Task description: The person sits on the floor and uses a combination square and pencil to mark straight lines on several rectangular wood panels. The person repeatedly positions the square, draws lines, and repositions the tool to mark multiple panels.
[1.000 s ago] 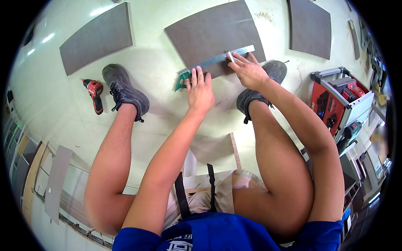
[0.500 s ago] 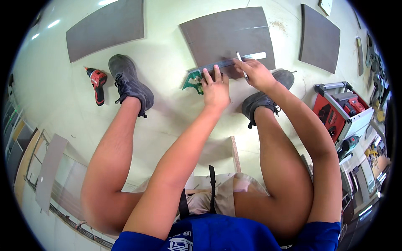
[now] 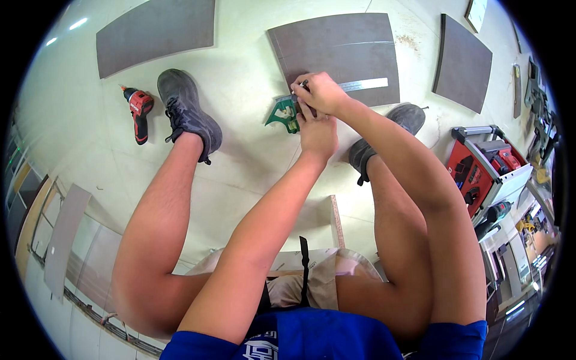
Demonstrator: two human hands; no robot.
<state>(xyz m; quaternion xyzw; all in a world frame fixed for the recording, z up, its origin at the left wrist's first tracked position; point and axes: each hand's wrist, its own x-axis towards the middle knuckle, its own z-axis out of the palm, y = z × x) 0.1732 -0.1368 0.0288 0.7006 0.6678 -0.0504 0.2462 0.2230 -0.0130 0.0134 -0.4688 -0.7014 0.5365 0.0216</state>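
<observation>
A combination square lies along the near edge of a grey-brown board point(image 3: 336, 45) on the floor between my feet. Its green head point(image 3: 283, 113) hangs off that edge, and its steel blade point(image 3: 367, 84) reaches right across the board. My left hand point(image 3: 318, 137) holds the square down close to the head, its fingertips partly covered by my other hand. Crossing above it, my right hand point(image 3: 319, 93) pinches a pen point(image 3: 304, 84) near the blade's left end. Most of the pen is hidden behind the fingers, and I cannot tell whether its tip touches the board.
A red-and-black cordless drill point(image 3: 139, 114) lies beside my left shoe point(image 3: 189, 111). More boards rest at the far left point(image 3: 156, 36) and far right point(image 3: 462, 63). At the right stands a red toolbox point(image 3: 474, 174) holding tools. Leaning panels point(image 3: 66, 240) stand at the lower left.
My right hand has moved left along the blade with the pen, and now overlaps my left hand's fingers. My left hand stays on the square. The view has shifted slightly.
</observation>
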